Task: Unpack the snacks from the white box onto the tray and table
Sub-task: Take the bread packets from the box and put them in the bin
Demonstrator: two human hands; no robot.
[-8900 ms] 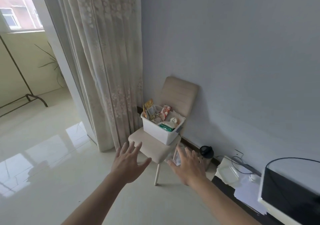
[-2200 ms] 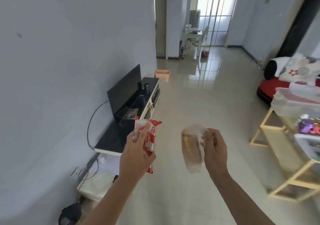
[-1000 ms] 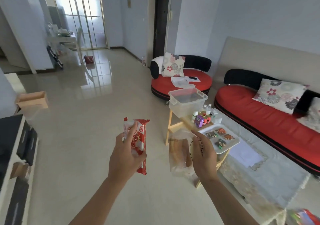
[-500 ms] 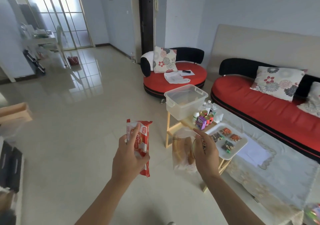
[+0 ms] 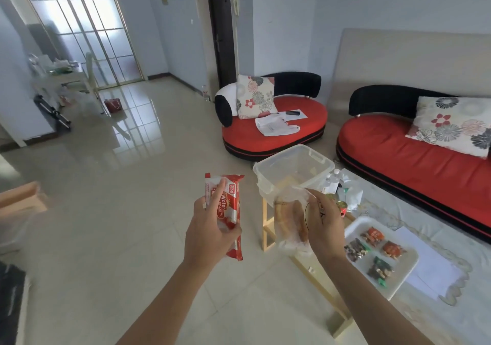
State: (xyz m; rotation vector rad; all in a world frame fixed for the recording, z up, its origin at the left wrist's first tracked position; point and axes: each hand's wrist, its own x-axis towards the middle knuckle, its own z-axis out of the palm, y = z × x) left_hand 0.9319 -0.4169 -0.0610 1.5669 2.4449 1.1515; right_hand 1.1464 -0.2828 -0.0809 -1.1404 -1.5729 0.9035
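Room: pale tiled floor (image 5: 111, 211), grey-blue walls, two red sofas with flowered cushions at the right.
Surface: low wooden-framed surface (image 5: 425, 243) with a lace cover, lower right.
Tray: white tray (image 5: 403, 270) on the surface, holding four small snack packets.
Tub: clear plastic tub (image 5: 292, 169) on the near corner of the surface, small bottles just beside it.
Left hand: left hand (image 5: 210, 233) raised over the floor, grip closed around a red-and-white wafer biscuit pack (image 5: 225, 211), held upright.
Right hand: right hand (image 5: 322, 225) in front of the tub, grip pinched on a clear bag of bread (image 5: 289, 219), which hangs down.
White box: out of view.
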